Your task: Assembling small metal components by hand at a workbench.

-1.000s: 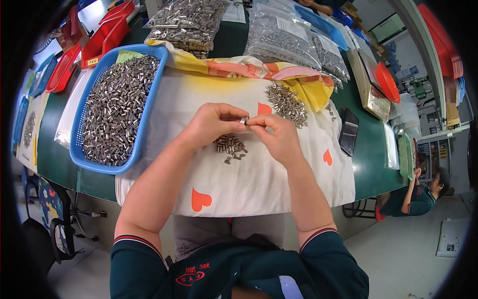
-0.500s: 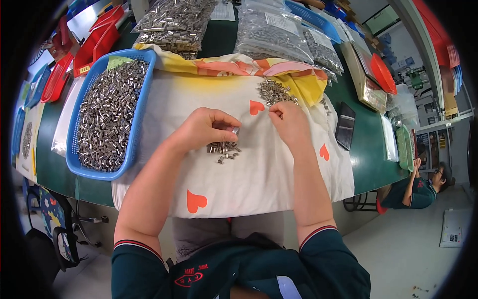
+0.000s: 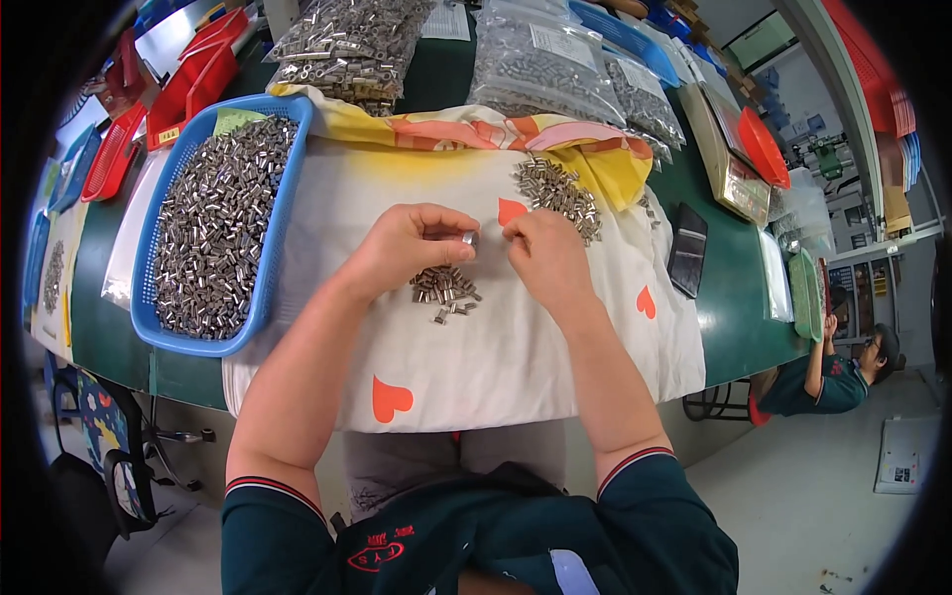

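Observation:
My left hand [image 3: 420, 242] is closed, with a small shiny metal sleeve [image 3: 470, 238] pinched between thumb and forefinger. Just below that hand, a small pile of metal sleeves [image 3: 444, 290] lies on the white cloth [image 3: 496, 367]. My right hand [image 3: 545, 253] faces it a short way to the right, thumb and fingers pressed together; whatever it pinches, if anything, is too small or hidden to make out. Beyond the right hand, a second pile of small metal pieces [image 3: 557, 190] rests against the cloth's yellow fold.
On the left stands a blue basket [image 3: 223, 349] filled with small metal sleeves. Clear bags of metal parts [image 3: 545, 69] line the back of the green table. A dark phone-like slab [image 3: 687, 250] lies at the right. Another person [image 3: 833, 377] sits at the far right.
My right hand has come left and slightly nearer, away from the far pile and toward my left hand. The left hand has lifted slightly, with the sleeve still in its fingers.

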Motion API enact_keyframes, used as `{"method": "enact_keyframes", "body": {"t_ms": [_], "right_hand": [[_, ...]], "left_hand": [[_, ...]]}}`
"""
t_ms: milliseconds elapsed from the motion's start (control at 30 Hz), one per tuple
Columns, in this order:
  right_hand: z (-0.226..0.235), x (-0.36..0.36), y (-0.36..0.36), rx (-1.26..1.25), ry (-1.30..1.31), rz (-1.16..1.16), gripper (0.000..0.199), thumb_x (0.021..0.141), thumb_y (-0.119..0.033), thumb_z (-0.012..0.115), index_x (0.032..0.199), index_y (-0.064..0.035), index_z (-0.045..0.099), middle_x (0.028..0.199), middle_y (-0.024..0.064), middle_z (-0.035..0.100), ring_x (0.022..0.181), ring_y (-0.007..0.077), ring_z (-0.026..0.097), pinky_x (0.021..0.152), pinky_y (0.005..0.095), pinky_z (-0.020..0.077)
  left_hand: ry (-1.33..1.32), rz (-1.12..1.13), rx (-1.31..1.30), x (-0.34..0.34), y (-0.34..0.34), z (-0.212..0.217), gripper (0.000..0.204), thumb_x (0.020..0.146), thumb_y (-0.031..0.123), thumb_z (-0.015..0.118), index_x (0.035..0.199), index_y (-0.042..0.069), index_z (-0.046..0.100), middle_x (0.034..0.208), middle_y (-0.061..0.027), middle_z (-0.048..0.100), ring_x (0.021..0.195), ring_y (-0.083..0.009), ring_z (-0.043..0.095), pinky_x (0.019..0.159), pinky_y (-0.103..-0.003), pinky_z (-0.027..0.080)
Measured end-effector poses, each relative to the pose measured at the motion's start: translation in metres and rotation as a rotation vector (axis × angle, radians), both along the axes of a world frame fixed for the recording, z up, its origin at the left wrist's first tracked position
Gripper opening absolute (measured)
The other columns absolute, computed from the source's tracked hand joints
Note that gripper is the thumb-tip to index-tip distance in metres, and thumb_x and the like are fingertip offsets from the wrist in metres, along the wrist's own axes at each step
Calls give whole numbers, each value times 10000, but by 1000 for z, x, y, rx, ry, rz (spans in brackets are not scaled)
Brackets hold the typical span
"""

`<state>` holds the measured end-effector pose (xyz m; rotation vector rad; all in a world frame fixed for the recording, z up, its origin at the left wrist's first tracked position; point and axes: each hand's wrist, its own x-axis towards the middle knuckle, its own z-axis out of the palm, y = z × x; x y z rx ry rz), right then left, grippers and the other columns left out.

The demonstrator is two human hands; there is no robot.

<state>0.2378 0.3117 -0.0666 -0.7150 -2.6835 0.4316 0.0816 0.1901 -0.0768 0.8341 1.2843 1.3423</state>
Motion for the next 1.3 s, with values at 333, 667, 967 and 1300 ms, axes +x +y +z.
{"method": "enact_keyframes", "body": {"t_ms": [333,667,967,1300], "right_hand": [[4,-3,-16,-913,397,67,99,738,-59,590,827,-16,601,774,13,607,703,73,539,638,221,435],[8,-6,-29,-92,379,131,96,695,-44,634,767,-19,575,721,20,598,659,105,562,590,244,442],[12,3,6,-873,305,-25,106,728,-88,634,806,-40,580,723,-2,595,644,84,539,573,236,436],[-9,4,30,98,71,-167,54,694,-90,609,739,-60,610,756,87,577,738,266,535,686,373,422]], "left_hand": [[-109,9,69,1,2,1,280,741,27,639,1008,-31,579,888,-66,622,784,-89,582,708,-209,468],[5,72,62,8,3,1,270,739,13,639,999,-34,585,873,-70,626,772,-94,586,705,-210,474],[12,-101,45,-2,-2,5,246,736,10,641,975,-29,599,856,-57,625,759,-85,581,690,-205,472],[-33,71,34,-5,5,-4,261,773,44,609,1026,-8,572,896,-41,613,797,-91,571,716,-223,466]]}}
